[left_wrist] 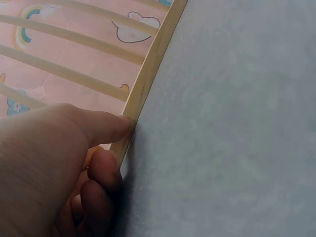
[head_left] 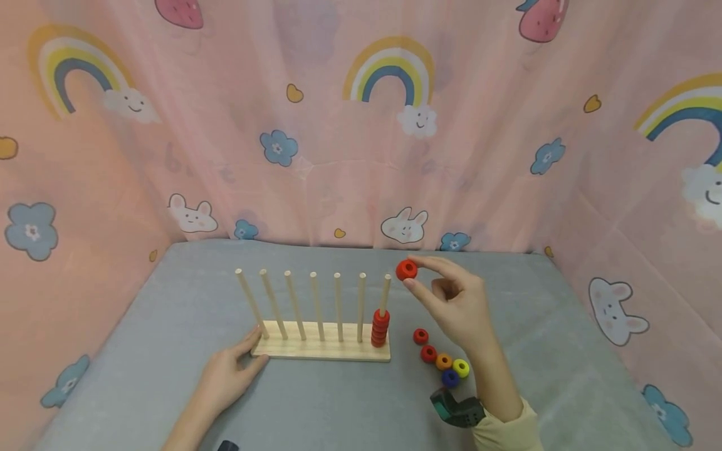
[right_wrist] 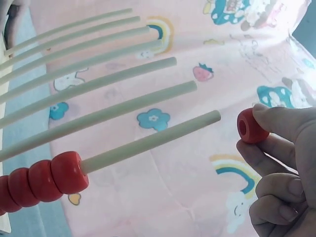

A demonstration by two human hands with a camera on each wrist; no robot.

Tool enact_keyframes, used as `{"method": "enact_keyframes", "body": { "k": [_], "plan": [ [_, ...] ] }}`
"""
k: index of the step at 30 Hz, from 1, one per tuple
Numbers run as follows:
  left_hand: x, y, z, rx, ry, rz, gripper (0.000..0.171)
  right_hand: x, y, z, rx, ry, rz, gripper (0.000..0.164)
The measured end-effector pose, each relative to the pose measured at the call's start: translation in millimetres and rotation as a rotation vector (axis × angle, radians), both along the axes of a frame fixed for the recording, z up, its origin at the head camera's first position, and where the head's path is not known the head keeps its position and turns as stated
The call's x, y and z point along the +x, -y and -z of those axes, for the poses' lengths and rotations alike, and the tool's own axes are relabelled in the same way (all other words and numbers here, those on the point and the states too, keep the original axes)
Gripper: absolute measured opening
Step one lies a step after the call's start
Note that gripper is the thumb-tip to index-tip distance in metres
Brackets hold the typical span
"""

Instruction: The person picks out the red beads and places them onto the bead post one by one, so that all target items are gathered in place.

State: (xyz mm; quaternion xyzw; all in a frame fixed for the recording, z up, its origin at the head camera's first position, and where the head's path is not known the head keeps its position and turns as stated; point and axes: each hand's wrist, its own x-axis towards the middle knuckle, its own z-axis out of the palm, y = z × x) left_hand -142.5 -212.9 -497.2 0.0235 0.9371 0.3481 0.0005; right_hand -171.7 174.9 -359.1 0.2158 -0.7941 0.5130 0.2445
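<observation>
A red bead (head_left: 407,270) is pinched between thumb and finger of my right hand (head_left: 459,307). It sits just beyond the tip of the rightmost peg (right_wrist: 148,141), its hole showing, not on the peg. Several red beads (head_left: 380,328) are stacked on that peg's lower part; the other pegs carry none. The pegs stand up from a pale wooden base (head_left: 321,349). At the base's left end, my left hand (head_left: 225,379) grips the board, thumb along the front edge. In the left wrist view, the thumb presses the wooden edge (left_wrist: 148,74) and the other fingers curl behind it.
To the right of the base lie loose beads on the grey cloth (head_left: 316,407): two red (head_left: 420,336), one orange (head_left: 444,361), one yellow (head_left: 460,368) and one blue (head_left: 450,378). A pink patterned curtain (head_left: 338,175) rises behind the table. A dark wrist device (head_left: 457,410) sits at my right wrist.
</observation>
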Motion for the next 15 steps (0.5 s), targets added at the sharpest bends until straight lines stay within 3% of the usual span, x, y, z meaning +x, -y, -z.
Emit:
{"method": "enact_keyframes", "body": {
  "k": [15],
  "plan": [
    [-0.2,1,2.7,-0.019,-0.032,0.002,0.061,0.3,13,2.1,0.032,-0.007,0.000,0.036]
  ]
}}
